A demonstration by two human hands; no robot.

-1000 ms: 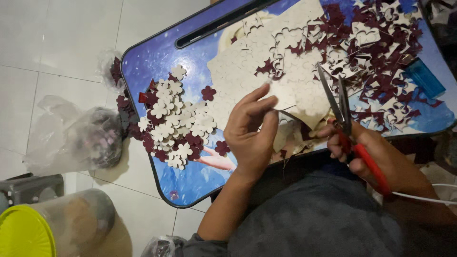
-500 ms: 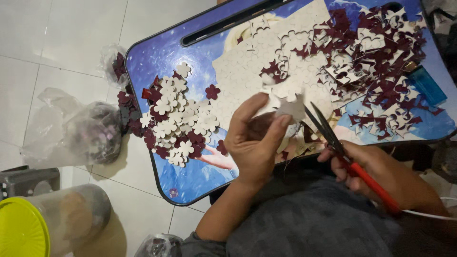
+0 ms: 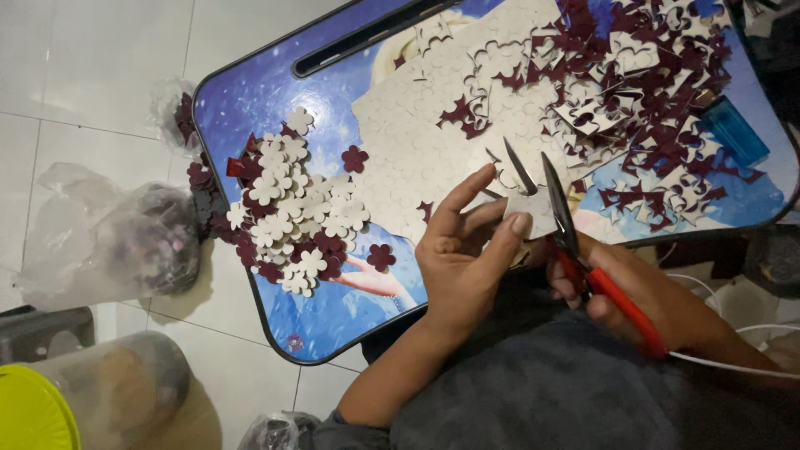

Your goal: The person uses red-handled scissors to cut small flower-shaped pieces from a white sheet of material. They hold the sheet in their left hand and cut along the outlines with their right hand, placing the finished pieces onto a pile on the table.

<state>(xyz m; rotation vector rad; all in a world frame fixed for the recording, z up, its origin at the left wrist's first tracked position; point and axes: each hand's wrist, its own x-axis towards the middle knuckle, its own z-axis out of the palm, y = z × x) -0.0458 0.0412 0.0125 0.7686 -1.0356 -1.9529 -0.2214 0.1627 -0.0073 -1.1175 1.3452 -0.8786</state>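
My left hand (image 3: 467, 250) pinches a small off-white cardboard piece (image 3: 533, 215) between thumb and fingers, just above the near edge of a blue lap tray (image 3: 333, 308). My right hand (image 3: 642, 292) grips red-handled scissors (image 3: 575, 242) with the blades apart around that piece. A heap of cut flower shapes (image 3: 292, 208), off-white and maroon, lies on the tray's left part. A large off-white sheet (image 3: 417, 142) with flower outlines covers the tray's middle.
Maroon and white offcuts (image 3: 650, 92) pile at the tray's right, beside a blue lighter (image 3: 733, 129). On the tiled floor to the left sit a clear plastic bag (image 3: 125, 242) and a jar with a yellow lid (image 3: 50, 400). A white cable (image 3: 733, 362) crosses my right forearm.
The scissors have swung more upright and closer to the piece in my left hand. My left hand has turned the piece toward the blades.
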